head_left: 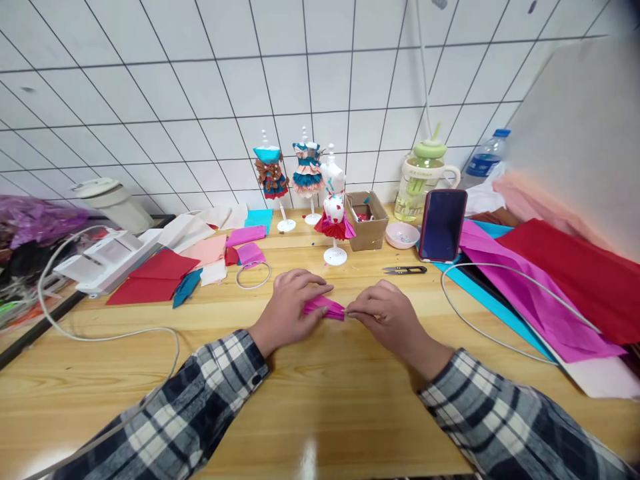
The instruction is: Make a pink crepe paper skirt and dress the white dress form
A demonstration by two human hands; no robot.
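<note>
A folded strip of magenta crepe paper (327,310) lies low over the table between my hands. My left hand (295,307) grips it from the left, thumb and fingers closed on the strip. At its right end my right hand (387,313) is pinched, fingertips at the strip's edge; whether anything else small is between them is hidden. Just beyond stands a small white dress form (334,180) with a magenta and red skirt. Two more dress forms, one in blue and brown (271,173), one in teal and peach ruffles (308,170), stand behind it.
Thread snips (405,270) lie beyond my right hand, near a pink dish (403,235), a cardboard box (367,220) and a propped phone (443,225). Coloured sheets (540,287) pile up at right. A cable (175,333) crosses the left side, near a power strip (107,263) and paper scraps (155,275).
</note>
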